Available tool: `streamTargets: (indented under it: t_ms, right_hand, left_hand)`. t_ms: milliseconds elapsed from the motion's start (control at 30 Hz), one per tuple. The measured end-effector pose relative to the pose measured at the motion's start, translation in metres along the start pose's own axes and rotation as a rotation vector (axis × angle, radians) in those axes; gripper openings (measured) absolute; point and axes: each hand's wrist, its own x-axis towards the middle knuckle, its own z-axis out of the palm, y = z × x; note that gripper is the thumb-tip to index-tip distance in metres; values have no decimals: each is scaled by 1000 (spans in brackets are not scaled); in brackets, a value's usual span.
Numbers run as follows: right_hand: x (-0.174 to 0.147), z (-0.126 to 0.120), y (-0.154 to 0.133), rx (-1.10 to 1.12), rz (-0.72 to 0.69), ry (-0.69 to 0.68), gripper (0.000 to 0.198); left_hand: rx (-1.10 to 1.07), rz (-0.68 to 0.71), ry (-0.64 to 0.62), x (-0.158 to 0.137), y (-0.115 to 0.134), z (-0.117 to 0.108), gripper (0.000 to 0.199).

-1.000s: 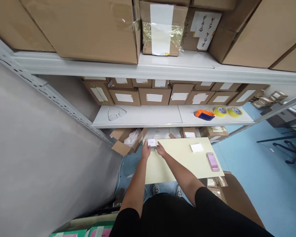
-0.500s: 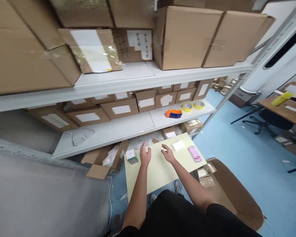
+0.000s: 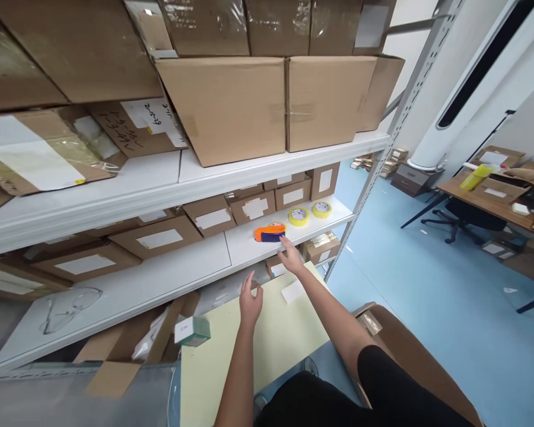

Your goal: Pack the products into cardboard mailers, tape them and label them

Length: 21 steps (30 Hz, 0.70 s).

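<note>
White metal shelving stacked with cardboard boxes stands behind a pale yellow table. A small white-green box sits at the table's left corner. Left hand hovers open, holding nothing. Right hand, fingers spread, reaches the orange tape dispenser on the shelf.

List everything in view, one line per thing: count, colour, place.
tape dispenser: one, orange and blue, middle shelf
tape rolls: two, yellow, middle shelf, right of the dispenser
small box: one, white and green, table's left corner
white card: one, on the table
table: one, pale yellow
glasses: one pair, clear, middle shelf at left
cardboard boxes: many, brown, on the shelves
office chair: one, black, far right
left hand: open, above the table
right hand: open, at the dispenser
</note>
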Motion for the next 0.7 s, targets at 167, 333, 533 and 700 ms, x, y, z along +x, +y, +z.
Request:
streamTargets:
  t_ms: [167,333,533,700]
  right_hand:
    - [69,1,2,-221,-14,-163,62]
    - [78,6,1,-502,-18,-204,47]
    - [43,12,-19,-456,-93,-222,40]
    - [-19,20,-40,-486,-183,-231,36]
  left_hand:
    - [-2,-77,63,-17,-3,-5,61]
    - [-6,-151,113,-40,-11,-13,57]
    - [-38,-164,143,-55,-14,-26,58]
    - [-75,-159,136,-60,-17,-44,54]
